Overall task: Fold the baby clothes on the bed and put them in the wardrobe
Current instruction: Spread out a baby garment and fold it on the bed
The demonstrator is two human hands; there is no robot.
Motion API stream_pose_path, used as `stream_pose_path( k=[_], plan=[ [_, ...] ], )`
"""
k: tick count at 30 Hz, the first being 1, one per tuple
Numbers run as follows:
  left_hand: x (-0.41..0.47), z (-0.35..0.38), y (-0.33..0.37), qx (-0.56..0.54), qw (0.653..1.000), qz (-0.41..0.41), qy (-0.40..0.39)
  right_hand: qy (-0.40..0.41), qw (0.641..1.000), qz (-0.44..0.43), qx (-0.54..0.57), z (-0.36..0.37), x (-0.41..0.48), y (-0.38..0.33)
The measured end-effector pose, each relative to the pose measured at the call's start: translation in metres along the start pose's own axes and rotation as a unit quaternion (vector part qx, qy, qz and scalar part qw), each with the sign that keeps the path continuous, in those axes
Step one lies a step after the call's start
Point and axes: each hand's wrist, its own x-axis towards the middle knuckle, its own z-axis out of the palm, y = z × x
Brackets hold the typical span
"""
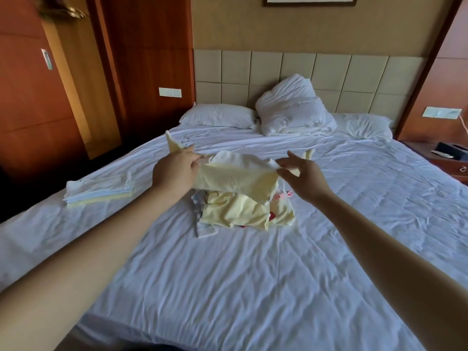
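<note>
A pale yellow baby garment point(235, 177) hangs stretched in the air above the bed's middle. My left hand point(174, 171) grips its left end and my right hand point(302, 178) pinches its right end between thumb and fingers. Directly below lies a loose heap of baby clothes point(243, 211), yellow, white and pink. A neat stack of folded clothes point(98, 191) rests on the white bed sheet point(253, 274) to the left. The wooden wardrobe point(33, 102) stands at the far left.
Pillows point(217, 115) and a bunched white duvet point(291, 110) lie against the padded headboard. A bedside table point(448, 158) with a dark box stands at the right edge. Wood panelling runs behind the bed's left side.
</note>
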Motion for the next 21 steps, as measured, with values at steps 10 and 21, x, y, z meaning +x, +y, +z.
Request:
stream_pose_path(
  k=[10,21],
  plan=[
    [-0.163,0.117,-0.039,0.115,0.942,-0.051,-0.312,-0.225,0.961,0.132,-0.09,0.096,-0.163,0.055],
    [-0.208,0.125,-0.036,0.236,0.899,-0.042,-0.368,-0.324,0.919,0.106,-0.196,0.103,-0.213,0.057]
  ],
)
